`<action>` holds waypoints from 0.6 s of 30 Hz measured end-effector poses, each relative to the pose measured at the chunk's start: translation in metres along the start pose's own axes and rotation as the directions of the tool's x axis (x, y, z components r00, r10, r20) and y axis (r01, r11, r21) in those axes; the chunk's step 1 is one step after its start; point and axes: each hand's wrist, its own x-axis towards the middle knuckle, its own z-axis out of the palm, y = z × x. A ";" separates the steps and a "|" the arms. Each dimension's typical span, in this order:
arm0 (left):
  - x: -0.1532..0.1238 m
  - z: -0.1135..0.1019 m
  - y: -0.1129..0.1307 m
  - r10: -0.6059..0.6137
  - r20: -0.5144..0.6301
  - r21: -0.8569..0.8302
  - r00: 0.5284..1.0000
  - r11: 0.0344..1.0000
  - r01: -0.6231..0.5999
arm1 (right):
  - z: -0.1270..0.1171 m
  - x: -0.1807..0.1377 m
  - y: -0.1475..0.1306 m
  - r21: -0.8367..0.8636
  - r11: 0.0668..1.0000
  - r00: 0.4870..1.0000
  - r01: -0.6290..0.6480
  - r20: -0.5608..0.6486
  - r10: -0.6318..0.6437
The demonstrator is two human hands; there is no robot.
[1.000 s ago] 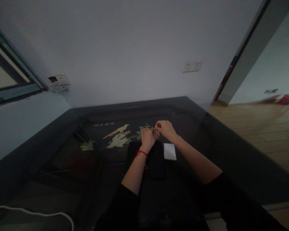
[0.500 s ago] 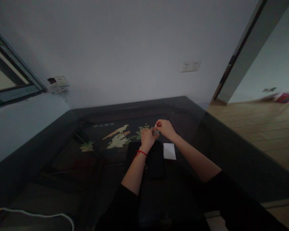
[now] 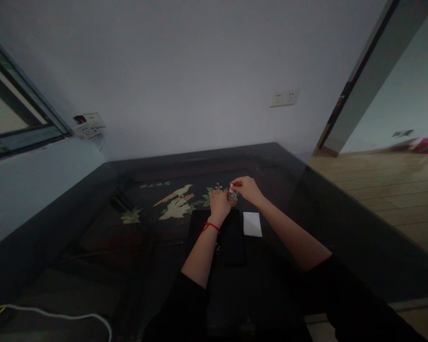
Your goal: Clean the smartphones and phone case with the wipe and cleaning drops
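Observation:
My left hand (image 3: 220,203), with a red cord bracelet on the wrist, has its fingers closed around a small round shiny object (image 3: 232,195) that is too small to identify. My right hand (image 3: 248,188) pinches a small white piece (image 3: 231,187) right at the top of that object. Below the hands lies a flat black item (image 3: 234,242), partly covered by my left forearm, with small shiny bits beside it. A folded white sheet (image 3: 252,224), perhaps paper or cloth, rests just right of it.
The dark glossy table (image 3: 288,190) carries a picture of a bird and flowers (image 3: 174,204). A white cable (image 3: 57,315) crosses its near left corner. Wall sockets (image 3: 284,98) sit above the back edge, with more sockets (image 3: 89,126) at the left by the window.
The white piece shows a little more between my right fingertips and the round object. Both hands stay almost in place; the whole view has shifted slightly.

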 end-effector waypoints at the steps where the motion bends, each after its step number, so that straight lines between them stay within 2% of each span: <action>1: 0.000 0.000 0.000 0.004 -0.001 0.000 1.000 1.000 -0.004 | -0.001 -0.001 0.000 -0.005 1.000 1.000 -0.001 0.002 0.001; 11: 0.001 0.001 0.000 -0.003 -0.025 0.040 1.000 0.999 0.004 | -0.004 -0.003 -0.008 -0.065 0.998 0.997 -0.004 -0.083 -0.002; 18: 0.001 0.004 -0.002 0.028 -0.030 0.032 0.999 0.999 -0.027 | -0.002 -0.005 -0.007 -0.007 1.000 0.993 -0.011 -0.115 0.011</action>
